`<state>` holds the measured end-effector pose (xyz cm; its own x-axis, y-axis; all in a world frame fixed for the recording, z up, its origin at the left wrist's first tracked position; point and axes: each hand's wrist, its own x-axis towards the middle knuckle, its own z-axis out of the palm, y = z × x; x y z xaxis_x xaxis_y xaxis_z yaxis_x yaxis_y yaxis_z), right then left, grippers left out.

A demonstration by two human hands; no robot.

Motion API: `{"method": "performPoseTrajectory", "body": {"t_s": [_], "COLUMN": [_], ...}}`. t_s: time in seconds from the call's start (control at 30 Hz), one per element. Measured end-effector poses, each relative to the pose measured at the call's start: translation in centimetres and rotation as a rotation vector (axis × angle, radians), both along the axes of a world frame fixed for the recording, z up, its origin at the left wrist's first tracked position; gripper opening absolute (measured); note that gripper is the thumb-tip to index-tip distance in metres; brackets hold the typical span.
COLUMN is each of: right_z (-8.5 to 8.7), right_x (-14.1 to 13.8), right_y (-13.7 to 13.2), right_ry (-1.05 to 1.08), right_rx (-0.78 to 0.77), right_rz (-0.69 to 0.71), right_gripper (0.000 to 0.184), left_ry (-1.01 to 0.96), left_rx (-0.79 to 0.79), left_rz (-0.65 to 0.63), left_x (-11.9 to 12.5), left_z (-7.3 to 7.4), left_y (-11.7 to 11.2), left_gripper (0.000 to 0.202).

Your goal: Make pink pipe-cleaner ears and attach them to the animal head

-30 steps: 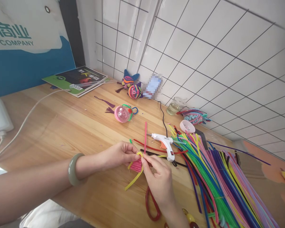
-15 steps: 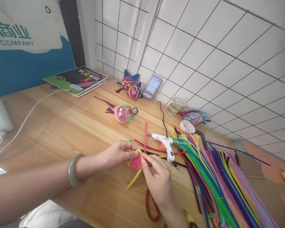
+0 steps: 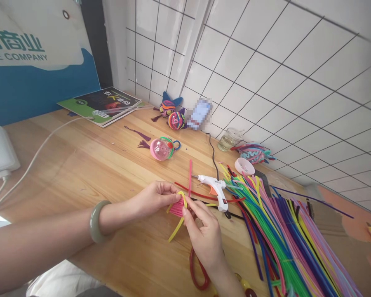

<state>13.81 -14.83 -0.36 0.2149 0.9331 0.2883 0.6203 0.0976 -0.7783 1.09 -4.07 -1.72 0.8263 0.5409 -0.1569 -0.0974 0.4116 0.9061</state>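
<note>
My left hand point(image 3: 157, 198), closed in a pinch, grips the upper left of a small pink ridged piece point(image 3: 177, 208) that looks made of pipe cleaners set side by side. A yellow pipe cleaner point(image 3: 177, 230) arches over its top, and its loose end hangs down below. On the right edge, my right hand point(image 3: 202, 227) pinches the yellow strand between thumb and forefinger. Just beyond my hands lie a pink pipe cleaner point(image 3: 190, 175) and a white hot glue gun point(image 3: 214, 185) with an orange trigger.
A big bundle of coloured pipe cleaners point(image 3: 284, 231) covers the right side. Behind are a pink clear ball ornament point(image 3: 161, 149), wrapped ornaments point(image 3: 177, 120), a glass jar point(image 3: 227, 140) and a pink lid point(image 3: 245, 166). A white cable point(image 3: 46, 142) crosses the left; a book point(image 3: 102, 105) lies behind.
The yellow pipe cleaner now makes a wider arch over the pink piece, and its hanging end has shifted slightly up and right. Both hands keep their pinches. The view has moved slightly.
</note>
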Motion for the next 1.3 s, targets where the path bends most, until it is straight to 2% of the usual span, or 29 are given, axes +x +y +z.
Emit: {"method": "performPoseTrajectory", "body": {"t_s": [0.3, 0.5, 0.73, 0.93, 1.1, 1.2, 1.3], "right_z": [-0.4, -0.8, -0.4, -0.1, 0.2, 0.4, 0.2], "right_x": [0.0, 0.0, 0.1, 1.0, 1.5, 2.2, 3.6], "right_y": [0.0, -0.1, 0.0, 0.0, 0.1, 0.1, 0.2], "right_ry": [0.053, 0.133, 0.145, 0.183, 0.206, 0.252, 0.211], "right_rx": [-0.046, -0.057, -0.070, -0.049, -0.069, -0.113, -0.082], "right_rz": [-0.061, -0.117, -0.138, -0.227, -0.238, -0.291, -0.378], "right_gripper": [0.030, 0.030, 0.029, 0.032, 0.033, 0.034, 0.034], "left_ry": [-0.003, -0.044, 0.016, 0.112, 0.154, 0.181, 0.220], "left_rx": [0.065, 0.020, 0.027, 0.146, 0.154, 0.162, 0.147], "left_rz": [-0.027, -0.090, -0.035, -0.086, -0.110, -0.083, -0.016], "left_x": [0.0, -0.1, -0.2, -0.4, -0.6, -0.7, -0.7], "left_z": [0.2, 0.3, 0.0, 0.4, 0.4, 0.3, 0.4], "left_y": [0.0, 0.0, 0.3, 0.6, 0.9, 1.1, 1.5], "left_gripper": [0.024, 0.030, 0.030, 0.036, 0.042, 0.043, 0.044]}}
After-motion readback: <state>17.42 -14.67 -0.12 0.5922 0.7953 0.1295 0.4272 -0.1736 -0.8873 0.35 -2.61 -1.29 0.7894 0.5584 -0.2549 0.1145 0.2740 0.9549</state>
